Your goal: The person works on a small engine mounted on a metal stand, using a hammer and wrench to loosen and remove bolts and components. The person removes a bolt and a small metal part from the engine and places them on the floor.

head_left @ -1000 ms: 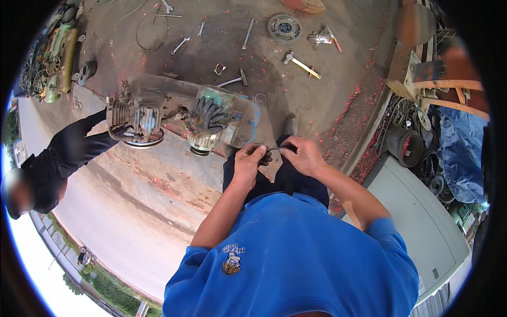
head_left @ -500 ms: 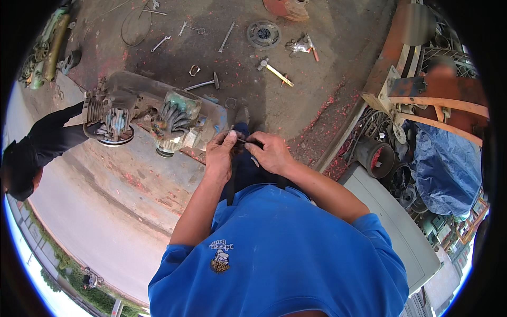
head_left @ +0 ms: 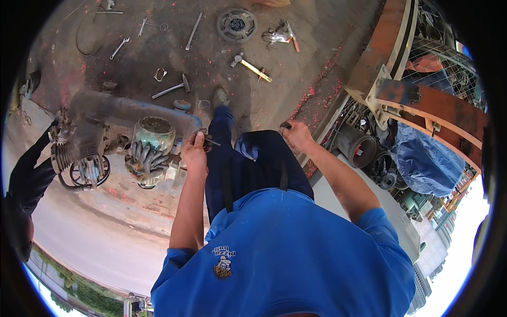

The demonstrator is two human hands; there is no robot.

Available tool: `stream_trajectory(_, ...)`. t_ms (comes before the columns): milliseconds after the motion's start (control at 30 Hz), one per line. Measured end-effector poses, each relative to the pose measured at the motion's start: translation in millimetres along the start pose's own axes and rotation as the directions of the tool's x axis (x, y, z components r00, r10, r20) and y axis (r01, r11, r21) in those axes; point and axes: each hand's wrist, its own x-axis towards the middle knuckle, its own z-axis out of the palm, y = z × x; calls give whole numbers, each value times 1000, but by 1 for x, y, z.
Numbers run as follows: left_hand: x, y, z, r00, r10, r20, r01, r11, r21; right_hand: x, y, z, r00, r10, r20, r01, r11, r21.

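Observation:
My left hand pinches a thin dark rod beside the blue-grey tank of a dirty compressor assembly. Grey work gloves lie against its green motor; the finned pump head sits at its left end. My right hand is apart, to the right of my dark-trousered legs, its fingers closed on a small dark object that I cannot make out.
Hammers, wrenches, a round metal plate and a red-handled tool lie on the stained floor. An orange steel frame, scrap cylinders and a blue tarp are right. A dark-clothed person is left.
My hands, together earlier, have separated: the left moved left with the rod, the right moved right and up. My legs have shifted apart and the view has turned.

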Motion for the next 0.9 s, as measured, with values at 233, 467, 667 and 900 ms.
stream_trajectory(233, 89, -112, 71, 986, -156, 62, 156, 988, 6, 316, 108, 54, 969, 227, -95, -243, 948, -204)
stream_trajectory(467, 158, -186, 147, 904, -363, 226, 380, 924, -34, 608, 146, 146, 919, 322, -229, -375, 894, -245)
stream_trajectory(667, 183, -198, 168, 865, -406, 296, 452, 886, -105, 681, 188, 172, 870, 481, -105, -492, 850, -189)
stream_trajectory(900, 158, -210, 154, 966, -245, 87, 259, 935, -242, 548, 56, 108, 957, 221, -190, -42, 750, 660)
